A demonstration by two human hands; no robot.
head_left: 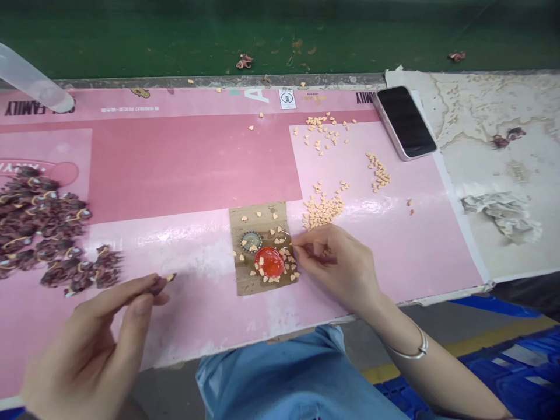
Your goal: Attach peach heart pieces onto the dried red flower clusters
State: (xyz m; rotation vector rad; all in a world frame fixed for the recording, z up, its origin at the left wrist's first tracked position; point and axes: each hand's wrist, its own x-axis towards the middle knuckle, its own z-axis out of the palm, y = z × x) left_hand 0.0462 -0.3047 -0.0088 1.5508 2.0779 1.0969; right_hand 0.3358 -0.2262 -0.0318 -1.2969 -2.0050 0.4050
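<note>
My left hand [118, 326] pinches a small dark purple piece with a pale tip [161, 284] between thumb and fingers, over the front left of the table. My right hand [336, 262] has thumb and forefinger pressed together at the right edge of a brown card [245, 284]; what sits in that pinch is too small to make out. On the card lie a shallow red cap [269, 262], a ridged metal bottle cap [251, 241] and several tiny cream pieces [279, 240]. A heap of similar cream pieces [321, 211] lies just beyond my right hand.
Many dark purple pieces [52, 227] are piled at the left. A phone [405, 122] lies at the back right, near crumpled white tissue [503, 213]. A translucent tube-like object [32, 79] reaches in at upper left. Behind the table runs a green surface [153, 41].
</note>
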